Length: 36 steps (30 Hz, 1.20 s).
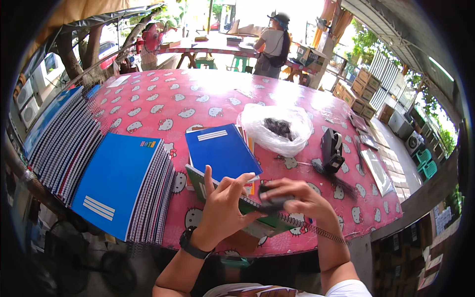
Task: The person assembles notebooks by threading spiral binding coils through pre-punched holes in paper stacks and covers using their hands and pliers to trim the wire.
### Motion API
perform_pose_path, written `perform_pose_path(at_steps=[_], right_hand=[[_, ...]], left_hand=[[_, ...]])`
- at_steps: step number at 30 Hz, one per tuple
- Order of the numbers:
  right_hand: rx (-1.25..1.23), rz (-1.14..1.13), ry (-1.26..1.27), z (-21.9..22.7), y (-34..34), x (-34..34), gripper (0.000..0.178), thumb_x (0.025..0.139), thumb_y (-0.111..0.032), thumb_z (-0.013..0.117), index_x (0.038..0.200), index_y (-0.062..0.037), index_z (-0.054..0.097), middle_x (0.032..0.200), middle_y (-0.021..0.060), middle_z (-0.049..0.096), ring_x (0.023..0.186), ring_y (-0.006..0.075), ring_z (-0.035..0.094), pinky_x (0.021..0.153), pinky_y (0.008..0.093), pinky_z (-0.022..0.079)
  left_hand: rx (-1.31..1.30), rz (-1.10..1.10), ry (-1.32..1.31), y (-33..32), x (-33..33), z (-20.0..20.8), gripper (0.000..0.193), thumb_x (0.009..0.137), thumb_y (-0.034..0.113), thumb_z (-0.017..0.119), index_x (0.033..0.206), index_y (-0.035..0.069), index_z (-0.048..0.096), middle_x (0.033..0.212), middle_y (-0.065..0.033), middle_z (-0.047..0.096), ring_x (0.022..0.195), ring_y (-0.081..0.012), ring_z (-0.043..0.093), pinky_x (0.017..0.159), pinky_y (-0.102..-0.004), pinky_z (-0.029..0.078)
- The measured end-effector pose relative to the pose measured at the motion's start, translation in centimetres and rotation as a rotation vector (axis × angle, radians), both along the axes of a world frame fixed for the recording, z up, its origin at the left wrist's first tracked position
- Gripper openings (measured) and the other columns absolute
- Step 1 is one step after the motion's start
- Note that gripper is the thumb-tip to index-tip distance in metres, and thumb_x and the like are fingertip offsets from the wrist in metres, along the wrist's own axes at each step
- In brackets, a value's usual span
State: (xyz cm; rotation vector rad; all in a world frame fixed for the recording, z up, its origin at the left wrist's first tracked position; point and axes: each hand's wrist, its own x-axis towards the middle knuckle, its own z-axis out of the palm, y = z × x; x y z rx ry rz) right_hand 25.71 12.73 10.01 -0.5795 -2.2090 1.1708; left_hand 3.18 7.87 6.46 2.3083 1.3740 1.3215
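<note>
Pink desk (316,116). Blue notebook stacks (116,185) along left edge. Tilted green notebook (277,226) near front edge, beside single blue notebook (220,151). White plastic bag (254,126), dark contents (278,128), mid-desk. Left hand (222,204): fingers spread, thumb near green notebook's upper edge; cannot tell if gripping. Right hand (303,195): fingers curled around blurred dark object (273,204) at same edge. Black tape dispenser (331,152) toward right edge. Thin coil (324,233) across right forearm (332,255).
</note>
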Motion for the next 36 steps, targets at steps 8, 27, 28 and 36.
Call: perform_pose_path(at_steps=[8, 27, 28, 36], right_hand=[[-0.028, -0.085, -0.016, -0.7, 0.6, -2.0, 0.056, 0.077, -0.050, 0.064, 0.104, -0.0016, 0.067, 0.110, 0.0167, 0.062, 0.106, 0.0299, 0.053, 0.095, 0.0409, 0.038], [-0.441, 0.155, 0.326, -0.9, 3.7, -5.3, 0.041, 0.087, -0.034, 0.060, 0.110, 0.0009, 0.063, 0.110, 0.0139, 0.061, 0.097, 0.0185, 0.056, 0.081, 0.0301, 0.045], [-0.199, 0.097, 0.127, -0.9, 3.8, -5.7, 0.043, 0.087, -0.036, 0.058, 0.109, -0.0001, 0.063, 0.110, 0.0139, 0.061, 0.100, 0.0212, 0.056, 0.083, 0.0309, 0.044], [0.026, -0.035, -0.067, -0.9, 4.2, -7.5, 0.043, 0.086, -0.033, 0.061, 0.112, 0.0012, 0.061, 0.104, 0.0106, 0.063, 0.092, 0.0162, 0.058, 0.080, 0.0285, 0.045]], left_hand=[[-0.046, -0.022, -0.862, 2.5, -4.7, -4.6, 0.084, 0.067, 0.023, 0.080, 0.137, 0.009, 0.036, 0.130, -0.0099, 0.044, 0.118, -0.0217, 0.044, 0.103, -0.0413, 0.031], [-0.223, -0.166, -1.133, 2.3, -5.2, -4.0, 0.060, 0.080, 0.002, 0.067, 0.134, 0.005, 0.043, 0.108, -0.0016, 0.056, 0.096, -0.0092, 0.052, 0.085, -0.0241, 0.042], [-0.225, -0.169, -1.152, 2.5, -5.0, -4.1, 0.060, 0.080, 0.002, 0.067, 0.134, 0.005, 0.043, 0.107, -0.0015, 0.056, 0.095, -0.0086, 0.052, 0.085, -0.0240, 0.042], [-0.226, -0.097, -1.221, 2.7, -4.9, -5.1, 0.050, 0.081, 0.004, 0.066, 0.129, 0.007, 0.051, 0.099, 0.0012, 0.054, 0.091, -0.0058, 0.050, 0.081, -0.0224, 0.042]])
